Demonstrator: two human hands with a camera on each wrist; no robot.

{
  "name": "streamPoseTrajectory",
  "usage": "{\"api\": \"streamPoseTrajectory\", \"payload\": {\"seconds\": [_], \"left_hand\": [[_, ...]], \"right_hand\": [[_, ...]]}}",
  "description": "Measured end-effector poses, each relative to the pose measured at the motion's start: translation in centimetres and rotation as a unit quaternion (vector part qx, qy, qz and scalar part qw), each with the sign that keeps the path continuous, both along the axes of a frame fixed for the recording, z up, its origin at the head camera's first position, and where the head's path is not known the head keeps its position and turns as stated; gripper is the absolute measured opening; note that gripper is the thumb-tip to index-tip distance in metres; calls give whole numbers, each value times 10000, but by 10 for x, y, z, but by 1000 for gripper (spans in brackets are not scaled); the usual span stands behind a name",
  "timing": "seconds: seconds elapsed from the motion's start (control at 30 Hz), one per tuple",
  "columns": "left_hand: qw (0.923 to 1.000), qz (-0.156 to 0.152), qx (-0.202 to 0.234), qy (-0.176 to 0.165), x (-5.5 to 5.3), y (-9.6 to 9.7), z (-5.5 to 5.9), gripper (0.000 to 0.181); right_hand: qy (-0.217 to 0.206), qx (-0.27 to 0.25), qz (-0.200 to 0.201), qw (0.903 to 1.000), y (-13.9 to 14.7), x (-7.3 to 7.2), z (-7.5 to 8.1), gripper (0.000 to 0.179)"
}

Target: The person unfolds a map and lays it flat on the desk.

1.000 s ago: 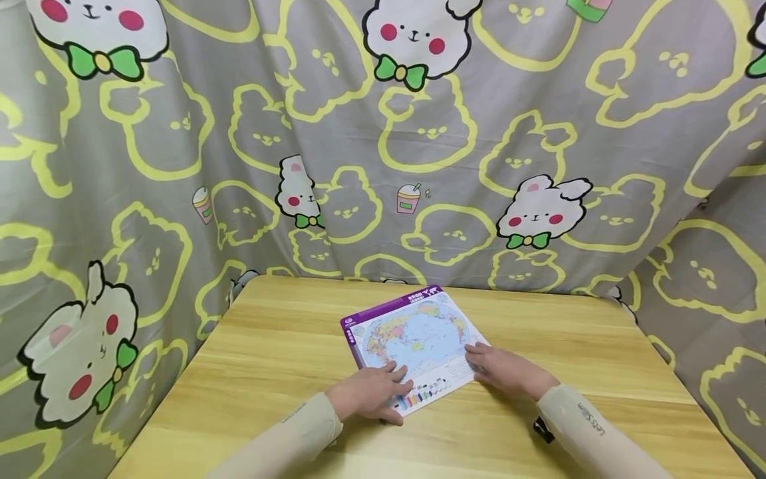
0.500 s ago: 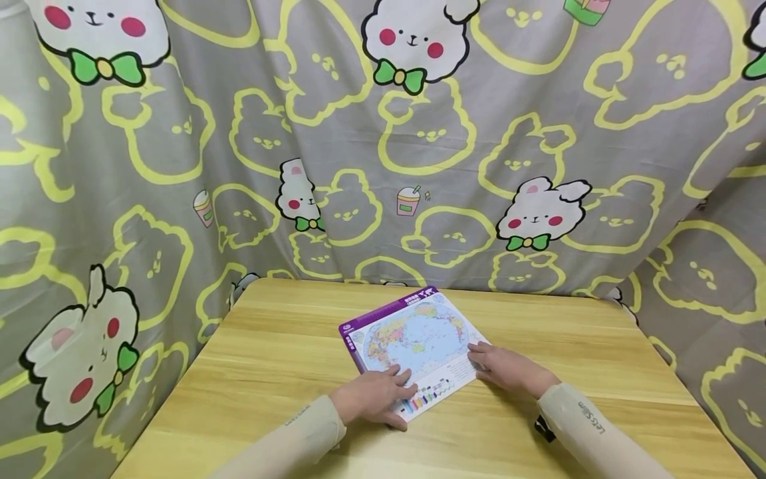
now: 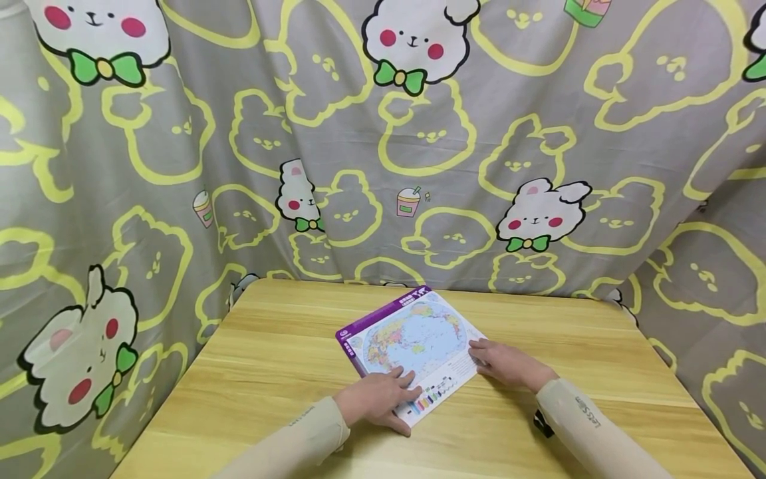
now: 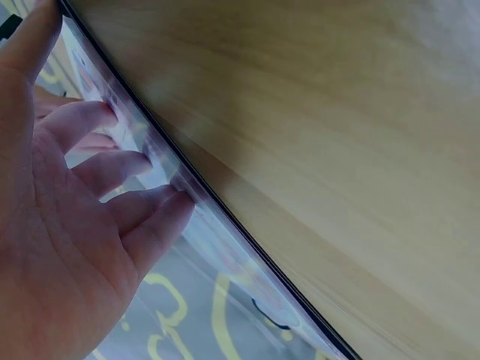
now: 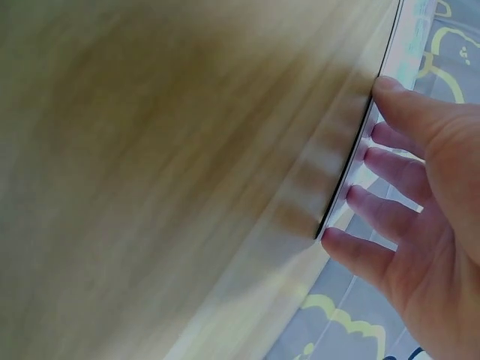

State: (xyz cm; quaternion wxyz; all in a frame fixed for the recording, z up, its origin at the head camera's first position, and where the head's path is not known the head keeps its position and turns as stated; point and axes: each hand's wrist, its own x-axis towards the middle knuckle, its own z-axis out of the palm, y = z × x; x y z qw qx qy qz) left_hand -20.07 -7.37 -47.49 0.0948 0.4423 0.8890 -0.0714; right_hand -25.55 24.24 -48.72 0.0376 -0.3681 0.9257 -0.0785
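A flat world map board (image 3: 419, 339) with a purple top border lies tilted on the wooden table. My left hand (image 3: 377, 398) rests on its near left part, fingers spread, with the thumb by the near corner. In the left wrist view, the fingertips (image 4: 184, 201) touch the printed face and a thin dark edge runs along the board's underside. On the right side, my right hand (image 3: 505, 362) rests its fingertips at the board's right corner. The right wrist view shows the thumb (image 5: 390, 88) at the board's edge and the other fingers spread along it.
The wooden table (image 3: 263, 359) extends around the board on all sides. A grey curtain (image 3: 359, 146) printed with rabbits and yellow outlines hangs behind the table and at both sides. A black strap (image 3: 542, 423) shows under the right sleeve.
The map board has turned a little anticlockwise, its top corner shifting left and its near corner right. My left hand has slid slightly right and nearer; the right has edged slightly away from me.
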Motion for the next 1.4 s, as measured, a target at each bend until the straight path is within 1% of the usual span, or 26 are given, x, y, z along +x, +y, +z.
{"api": "streamPoseTrajectory", "payload": {"seconds": [0.13, 0.37, 0.53, 0.73, 1.0, 1.3, 1.4], "left_hand": [[10000, 9, -25, 3, 1, 2, 0, 81], [10000, 29, -32, -2, 2, 6, -1, 82], [10000, 24, -22, -39, 2, 7, -2, 83], [9999, 43, -11, -105, 2, 10, -2, 83], [9999, 23, -95, 36, 2, 14, -1, 84], [9999, 94, -31, -49, 4, 16, -4, 84], [9998, 119, 27, -145, 3, 15, -4, 84]], "right_hand": [[9, 39, -30, 10000, 0, -3, 1, 39], [112, 9, 42, 9999, 1, -6, 3, 36], [-20, 1, -75, 10000, 1, -9, 3, 38], [5, 10, -65, 10000, 2, -13, 3, 38], [2, -20, -160, 9999, 4, -16, 3, 39], [103, -3, -115, 9999, 6, -19, 0, 36], [92, 28, -154, 9998, 6, -19, 0, 36]]}}
